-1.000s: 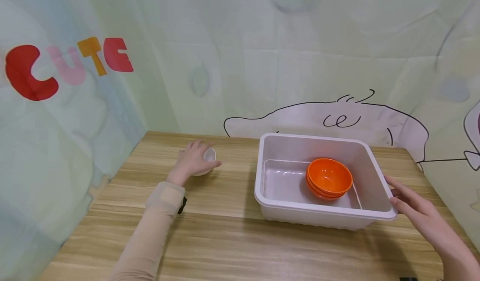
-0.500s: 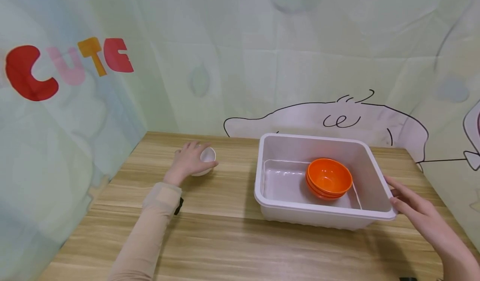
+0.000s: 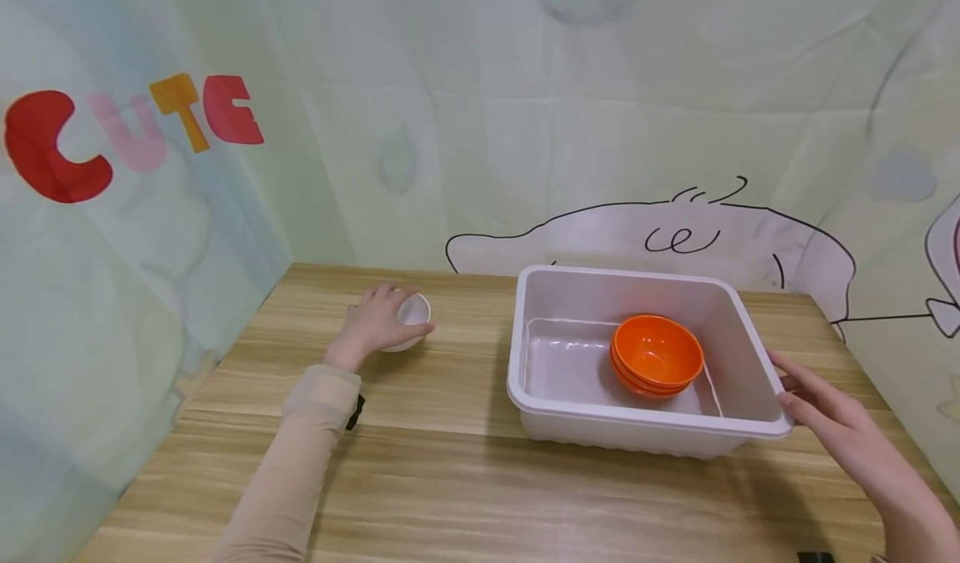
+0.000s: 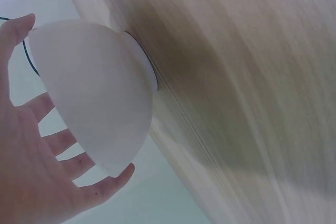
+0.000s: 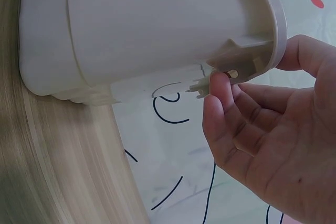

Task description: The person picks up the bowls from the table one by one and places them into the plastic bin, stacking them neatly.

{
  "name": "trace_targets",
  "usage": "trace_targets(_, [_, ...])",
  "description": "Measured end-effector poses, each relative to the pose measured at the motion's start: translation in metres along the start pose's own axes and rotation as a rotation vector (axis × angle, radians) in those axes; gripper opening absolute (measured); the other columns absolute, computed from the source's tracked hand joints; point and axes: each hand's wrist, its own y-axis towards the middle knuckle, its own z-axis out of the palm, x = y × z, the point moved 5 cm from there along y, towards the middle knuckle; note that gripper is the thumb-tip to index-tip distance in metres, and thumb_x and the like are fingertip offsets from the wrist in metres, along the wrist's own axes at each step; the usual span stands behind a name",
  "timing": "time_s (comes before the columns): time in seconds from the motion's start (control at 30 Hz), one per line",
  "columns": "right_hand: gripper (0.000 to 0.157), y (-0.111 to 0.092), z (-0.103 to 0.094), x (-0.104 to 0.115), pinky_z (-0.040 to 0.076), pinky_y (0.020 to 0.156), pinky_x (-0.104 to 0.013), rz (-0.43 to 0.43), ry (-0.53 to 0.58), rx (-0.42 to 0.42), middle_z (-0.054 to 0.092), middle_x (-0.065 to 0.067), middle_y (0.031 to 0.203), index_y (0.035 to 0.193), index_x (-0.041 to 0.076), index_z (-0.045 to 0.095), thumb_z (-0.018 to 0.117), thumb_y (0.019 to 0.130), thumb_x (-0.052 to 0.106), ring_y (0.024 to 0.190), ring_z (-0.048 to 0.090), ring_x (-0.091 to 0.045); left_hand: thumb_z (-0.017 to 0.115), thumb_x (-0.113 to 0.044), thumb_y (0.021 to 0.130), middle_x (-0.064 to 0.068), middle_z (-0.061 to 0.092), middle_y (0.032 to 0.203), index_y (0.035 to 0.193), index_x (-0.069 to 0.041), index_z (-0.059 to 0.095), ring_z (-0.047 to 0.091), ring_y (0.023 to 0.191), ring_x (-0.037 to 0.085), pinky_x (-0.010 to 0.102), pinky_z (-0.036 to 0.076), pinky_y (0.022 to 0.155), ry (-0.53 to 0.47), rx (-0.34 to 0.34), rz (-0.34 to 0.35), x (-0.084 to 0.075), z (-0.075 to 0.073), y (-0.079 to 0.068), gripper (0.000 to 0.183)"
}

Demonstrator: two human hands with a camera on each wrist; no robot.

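At the far left of the table, my left hand (image 3: 370, 327) spans a white bowl (image 3: 414, 311). The left wrist view shows the bowl (image 4: 94, 87) from the side, its foot at the tabletop. The thumb is at one side of the rim and the little finger curls at the opposite side; the other fingers are partly hidden behind the bowl. My right hand (image 3: 832, 413) grips the right rim of a pale plastic bin (image 3: 637, 434). In the right wrist view, that hand's (image 5: 273, 129) thumb is at the rim and its fingers curl beneath it.
Several orange bowls (image 3: 656, 354) stand nested inside the bin, right of its middle. Wood-grain tabletop (image 3: 450, 488) lies between the white bowl and the bin and in front of both. A printed cloth backdrop (image 3: 420, 129) rises behind and at the sides.
My left hand has shifted slightly left and closer around the white bowl, while the bowl stays about where it was. My right hand and the bin have kept still.
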Motion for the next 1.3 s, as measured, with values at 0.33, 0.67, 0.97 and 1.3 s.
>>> trace_targets(0.33, [0.053,0.0000,-0.0006,0.0010,0.046,0.071,-0.010,0.021,0.000,0.009,0.059,0.025,0.102,0.151,0.010,0.031,0.046,0.100,0.007,0.089,0.057,0.009,0.066,-0.060,0.078,0.019,0.037,0.149,0.144,-0.021,0.043,0.032,0.136,0.045,0.071,0.034,0.098,0.010,0.024,0.010,0.0009,-0.0001,-0.0009,0.080])
trace_targets(0.67, [0.052,0.0001,-0.0009,0.0006,0.045,0.070,-0.010,0.021,-0.004,0.009,0.059,0.025,0.101,0.150,0.010,0.032,0.046,0.100,0.007,0.089,0.057,0.009,0.069,-0.058,0.076,0.020,0.037,0.148,0.145,-0.021,0.042,0.033,0.135,0.045,0.069,0.035,0.096,0.011,0.030,0.015,0.0003,-0.0001,-0.0018,0.083])
trace_targets(0.97, [0.052,-0.0010,0.0004,-0.0008,0.045,0.071,-0.010,0.005,0.000,0.004,0.060,0.025,0.101,0.150,0.010,0.032,0.046,0.100,0.006,0.089,0.058,0.009,0.070,-0.058,0.075,0.020,0.040,0.145,0.144,-0.021,0.044,0.036,0.131,0.045,0.070,0.035,0.096,0.001,0.018,0.005,-0.0010,0.0011,-0.0015,0.082])
trace_targets(1.3, [0.053,-0.0006,0.0001,0.0009,0.045,0.071,-0.010,0.000,-0.002,0.003,0.060,0.025,0.101,0.150,0.010,0.032,0.046,0.100,0.005,0.088,0.058,0.008,0.070,-0.059,0.074,0.019,0.042,0.144,0.142,-0.021,0.045,0.039,0.127,0.045,0.066,0.037,0.094,-0.001,-0.011,0.016,-0.0026,0.0027,-0.0018,0.082])
